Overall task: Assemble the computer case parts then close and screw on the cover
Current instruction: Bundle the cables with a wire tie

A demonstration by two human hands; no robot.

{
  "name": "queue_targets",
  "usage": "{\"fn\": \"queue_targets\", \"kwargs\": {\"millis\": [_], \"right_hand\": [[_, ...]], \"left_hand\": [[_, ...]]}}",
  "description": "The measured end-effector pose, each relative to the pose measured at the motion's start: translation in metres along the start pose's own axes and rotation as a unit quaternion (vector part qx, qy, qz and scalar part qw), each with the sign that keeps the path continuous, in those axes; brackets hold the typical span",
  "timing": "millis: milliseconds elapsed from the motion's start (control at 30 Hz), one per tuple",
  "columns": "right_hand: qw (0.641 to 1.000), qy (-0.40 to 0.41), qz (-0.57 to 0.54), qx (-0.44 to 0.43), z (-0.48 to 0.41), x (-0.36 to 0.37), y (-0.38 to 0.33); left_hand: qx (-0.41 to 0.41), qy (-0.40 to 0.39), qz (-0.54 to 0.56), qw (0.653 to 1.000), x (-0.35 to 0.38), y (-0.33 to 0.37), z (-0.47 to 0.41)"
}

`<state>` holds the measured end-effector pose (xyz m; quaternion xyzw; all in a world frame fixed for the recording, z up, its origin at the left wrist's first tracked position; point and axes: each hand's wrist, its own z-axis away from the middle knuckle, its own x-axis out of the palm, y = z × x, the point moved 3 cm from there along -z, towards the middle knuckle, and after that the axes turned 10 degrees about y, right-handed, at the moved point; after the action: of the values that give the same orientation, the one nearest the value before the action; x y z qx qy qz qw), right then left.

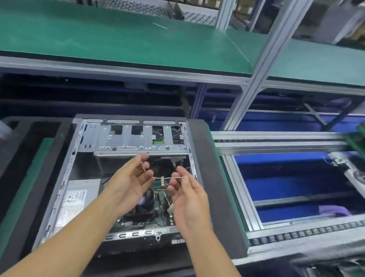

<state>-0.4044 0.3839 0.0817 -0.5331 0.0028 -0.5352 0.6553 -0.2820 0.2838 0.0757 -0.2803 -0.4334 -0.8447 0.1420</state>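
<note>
A green-matted shelf (119, 38) is stretching across the upper half of the frame, with a silver aluminium upright (258, 63) crossing it at the right. Below it, at the right, a roller conveyor frame (287, 145) is running over a blue bin (294, 183).

The open computer case (84, 143) is lying in the lower centre of the frame, cover off, and is sitting in a black foam tray (218, 174). A metal drive cage (128, 142) is spanning the case's far end, a grey power supply (77, 197) is filling its lower left corner, and the motherboard (159, 216) with a dark fan (142, 203) is showing between the person's forearms.

Both hands are hovering over the middle of the case, palms turned inward. The left hand (129, 182) and the right hand (188, 200) are each pinching one end of a thin pale strand (165, 177), which is stretching nearly straight between them. It is possibly a twist tie or a fine wire; the blur is making that hard to settle. The other fingers are curling loosely.
</note>
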Motion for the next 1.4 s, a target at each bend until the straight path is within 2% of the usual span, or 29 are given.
{"fn": "queue_targets", "kwargs": {"millis": [167,267,367,433,533,633,733,800,900,967,1000,1100,1167,1400], "right_hand": [[0.995,0.083,-0.049,0.004,-0.001,-0.018,-0.004],[0.99,0.123,-0.075,0.001,-0.002,-0.02,-0.006],[0.988,0.142,-0.053,-0.005,-0.002,-0.018,-0.005],[0.989,0.149,0.002,-0.023,-0.003,-0.016,-0.002],[0.977,0.136,0.149,-0.069,-0.003,-0.01,0.001],[0.941,0.128,0.297,-0.101,-0.002,-0.007,0.008],[0.911,0.151,0.361,-0.133,-0.003,-0.007,0.011],[0.888,0.147,0.402,-0.169,-0.004,-0.007,0.009],[0.858,0.085,0.456,-0.22,-0.005,0.004,0.007],[0.82,0.047,0.519,-0.236,-0.008,0.011,0.008],[0.805,0.04,0.542,-0.236,-0.01,0.013,0.009],[0.816,0.015,0.547,-0.183,-0.012,0.015,0.01],[0.799,-0.014,0.573,-0.184,-0.006,0.012,0.009],[0.771,0.009,0.624,-0.128,0.0,-0.006,-0.006]], "left_hand": [[-0.017,-0.031,-0.071,0.997,0.01,-0.021,-0.01],[0.024,-0.035,-0.155,0.987,0.011,-0.024,-0.014],[0.091,-0.034,-0.27,0.958,0.008,-0.022,-0.019],[0.145,-0.049,-0.339,0.928,0.005,-0.02,-0.023],[0.184,-0.065,-0.37,0.908,0.003,-0.017,-0.028],[0.192,-0.082,-0.38,0.901,0.002,-0.019,-0.035],[0.216,-0.092,-0.391,0.89,0.001,-0.019,-0.041],[0.229,-0.078,-0.377,0.894,-0.002,-0.017,-0.044],[0.233,-0.072,-0.37,0.896,-0.006,-0.015,-0.044],[0.244,-0.088,-0.396,0.881,-0.005,-0.014,-0.042],[0.254,-0.1,-0.403,0.874,-0.002,-0.014,-0.039],[0.272,-0.14,-0.414,0.858,0.006,-0.014,-0.033],[0.262,-0.157,-0.432,0.849,0.009,-0.017,-0.03],[0.26,-0.14,-0.443,0.846,0.016,-0.026,-0.028]]}}
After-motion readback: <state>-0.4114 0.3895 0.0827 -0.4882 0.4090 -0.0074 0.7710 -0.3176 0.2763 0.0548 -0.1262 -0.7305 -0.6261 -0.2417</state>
